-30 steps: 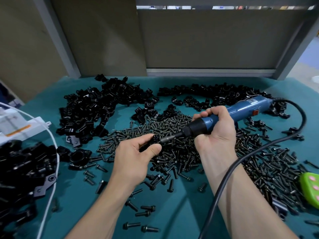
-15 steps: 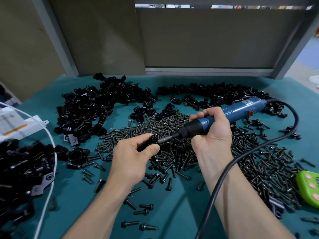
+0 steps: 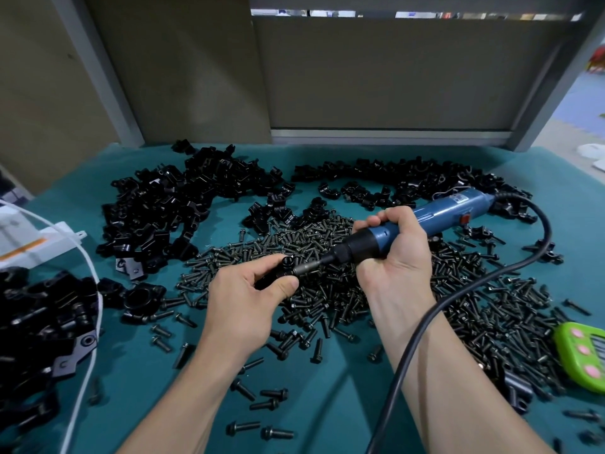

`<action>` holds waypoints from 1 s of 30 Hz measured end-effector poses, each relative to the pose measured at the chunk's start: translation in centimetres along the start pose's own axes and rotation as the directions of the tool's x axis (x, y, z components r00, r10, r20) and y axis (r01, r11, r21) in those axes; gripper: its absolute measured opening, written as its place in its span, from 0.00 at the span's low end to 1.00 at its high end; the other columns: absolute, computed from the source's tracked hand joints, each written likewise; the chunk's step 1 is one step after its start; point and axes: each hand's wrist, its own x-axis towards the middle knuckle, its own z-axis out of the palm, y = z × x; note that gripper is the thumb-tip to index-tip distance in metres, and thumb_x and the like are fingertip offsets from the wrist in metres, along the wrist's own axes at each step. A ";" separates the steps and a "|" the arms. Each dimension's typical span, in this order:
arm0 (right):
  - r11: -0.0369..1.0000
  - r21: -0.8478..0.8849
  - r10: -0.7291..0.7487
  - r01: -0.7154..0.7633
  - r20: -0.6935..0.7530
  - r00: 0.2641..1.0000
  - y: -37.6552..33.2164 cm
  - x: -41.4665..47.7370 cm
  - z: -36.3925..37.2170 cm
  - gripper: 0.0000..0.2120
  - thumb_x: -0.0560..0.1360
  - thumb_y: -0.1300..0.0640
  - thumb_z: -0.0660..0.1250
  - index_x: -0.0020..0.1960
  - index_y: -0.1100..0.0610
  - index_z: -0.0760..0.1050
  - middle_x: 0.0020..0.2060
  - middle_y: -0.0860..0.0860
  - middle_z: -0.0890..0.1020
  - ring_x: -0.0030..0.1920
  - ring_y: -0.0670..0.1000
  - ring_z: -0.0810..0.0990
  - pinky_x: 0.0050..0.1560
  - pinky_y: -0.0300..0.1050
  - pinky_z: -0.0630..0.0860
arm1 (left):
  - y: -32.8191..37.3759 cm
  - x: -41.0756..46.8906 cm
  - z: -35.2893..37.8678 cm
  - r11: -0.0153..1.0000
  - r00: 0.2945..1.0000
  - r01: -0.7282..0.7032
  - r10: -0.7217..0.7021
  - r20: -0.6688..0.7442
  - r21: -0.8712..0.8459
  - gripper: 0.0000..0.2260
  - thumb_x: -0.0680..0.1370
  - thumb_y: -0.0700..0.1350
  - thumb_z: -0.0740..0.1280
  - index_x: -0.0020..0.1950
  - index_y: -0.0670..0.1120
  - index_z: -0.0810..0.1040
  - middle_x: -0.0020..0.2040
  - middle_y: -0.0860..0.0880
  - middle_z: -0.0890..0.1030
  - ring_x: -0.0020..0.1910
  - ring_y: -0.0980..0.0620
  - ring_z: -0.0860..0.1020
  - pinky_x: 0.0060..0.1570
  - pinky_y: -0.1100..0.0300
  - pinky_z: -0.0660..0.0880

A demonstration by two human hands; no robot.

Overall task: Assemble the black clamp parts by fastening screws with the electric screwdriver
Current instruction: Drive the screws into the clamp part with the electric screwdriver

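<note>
My left hand pinches a small black clamp part between thumb and fingers above the screw pile. My right hand grips the blue electric screwdriver near its black nose. The metal bit points left and touches the clamp part. A screw head shows on top of the part; the rest of it is hidden by my fingers. A wide heap of black screws lies under both hands.
Piles of black clamp parts lie at the back left, back right and near left. The screwdriver's black cable loops over my right forearm. A green device sits at the right edge, a white box and a white cable at the left.
Both hands and the screwdriver hold nearly the same pose; the view has shifted slightly. The bit stays against the clamp part.
</note>
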 end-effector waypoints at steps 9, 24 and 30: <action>1.000 -0.002 -0.012 0.012 0.098 0.995 -0.1 -0.2 0.5 0.12 0.73 0.73 0.63 0.51 0.59 0.70 0.30 0.53 0.75 0.28 0.49 0.74 0.36 0.45 0.76 | 0.2 -0.1 0.5 0.975 0.990 0.142 -0.140 0.021 -0.168 0.11 0.75 0.44 0.79 0.54 0.58 0.86 0.38 0.43 0.86 0.33 0.55 0.75 0.41 0.58 0.74; 0.983 -0.171 0.143 -0.062 0.522 0.841 -2.5 -0.4 0.8 0.18 0.68 0.69 0.64 0.56 0.57 0.75 0.35 0.52 0.73 0.33 0.49 0.72 0.44 0.44 0.74 | 1.0 0.2 -0.1 0.867 0.915 0.355 -0.246 0.318 -0.350 0.05 0.77 0.41 0.74 0.45 0.40 0.88 0.38 0.46 0.85 0.28 0.53 0.72 0.24 0.68 0.68; 0.979 -0.188 0.169 -0.083 0.506 0.846 -4.8 -0.5 1.0 0.17 0.69 0.65 0.64 0.58 0.60 0.76 0.35 0.51 0.74 0.32 0.48 0.72 0.40 0.43 0.75 | 1.3 0.0 -1.0 0.885 0.952 0.295 -0.238 0.195 -0.361 0.08 0.77 0.40 0.73 0.40 0.44 0.89 0.36 0.46 0.85 0.26 0.53 0.73 0.21 0.66 0.65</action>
